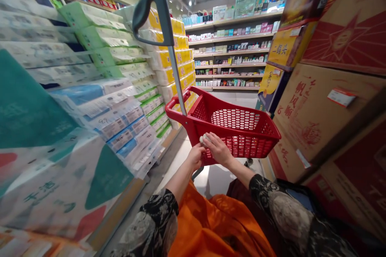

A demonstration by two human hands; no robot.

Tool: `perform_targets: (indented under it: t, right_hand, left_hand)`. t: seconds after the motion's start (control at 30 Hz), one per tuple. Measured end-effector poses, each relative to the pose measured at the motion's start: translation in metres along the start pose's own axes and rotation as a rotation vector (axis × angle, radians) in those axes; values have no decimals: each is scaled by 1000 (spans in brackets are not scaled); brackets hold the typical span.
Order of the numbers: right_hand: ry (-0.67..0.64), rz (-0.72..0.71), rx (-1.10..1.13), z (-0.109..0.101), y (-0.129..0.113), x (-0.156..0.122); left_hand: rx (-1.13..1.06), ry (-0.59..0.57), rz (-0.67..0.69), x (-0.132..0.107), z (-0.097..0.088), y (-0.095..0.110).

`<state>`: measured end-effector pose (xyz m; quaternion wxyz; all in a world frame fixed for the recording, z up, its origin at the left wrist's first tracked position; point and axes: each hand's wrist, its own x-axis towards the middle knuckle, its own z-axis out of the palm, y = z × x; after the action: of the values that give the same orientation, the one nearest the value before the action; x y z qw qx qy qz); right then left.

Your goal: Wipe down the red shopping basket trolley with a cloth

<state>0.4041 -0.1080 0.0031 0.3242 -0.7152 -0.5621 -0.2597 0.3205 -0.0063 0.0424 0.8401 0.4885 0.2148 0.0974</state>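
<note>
My left hand (196, 157) and my right hand (217, 149) meet in front of a red shopping basket (193, 128). A small whitish, rounded thing (203, 138) shows at the fingertips; its kind is too small to make out. Around it the fingers of both hands are bent and closed, the right ones partly over the left. The basket stands on wheels just beyond my hands, its mesh sides visible and no goods seen inside. A long metal pull handle (177, 76) with a dark grey grip (155, 18) rises from its left end.
Stacked tissue packs (120, 124) line the left side, with yellow-and-white packs (181, 56) farther back. Cardboard cartons (328, 104) are piled close on the right. Shelves of small boxed goods (232, 50) cross the back. Pale floor (177, 148) runs between the stacks.
</note>
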Motion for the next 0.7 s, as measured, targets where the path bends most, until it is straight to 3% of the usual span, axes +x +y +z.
perform_targets:
  t: [0.07, 0.17, 0.27, 0.33, 0.47, 0.57, 0.7]
  right_hand:
    - [8, -55, -5, -14, 13, 19]
    - [50, -88, -30, -28, 26, 55]
    - [79, -104, -94, -22, 29, 73]
    - [40, -139, -133, -7, 26, 66]
    - [-136, -149, -182, 27, 21, 20]
    - [-192, -122, -188, 32, 25, -9]
    - [3, -17, -217, 0, 41, -13]
  left_hand:
    - [16, -8, 98, 3, 6, 8]
    - [114, 69, 226, 13, 2, 18]
    - [464, 189, 283, 18, -16, 18]
    - [879, 221, 325, 14, -28, 12]
    - [1684, 205, 281, 1, -41, -5]
    - [1949, 142, 267, -4, -39, -13]
    - [2034, 74, 383, -2, -24, -12]
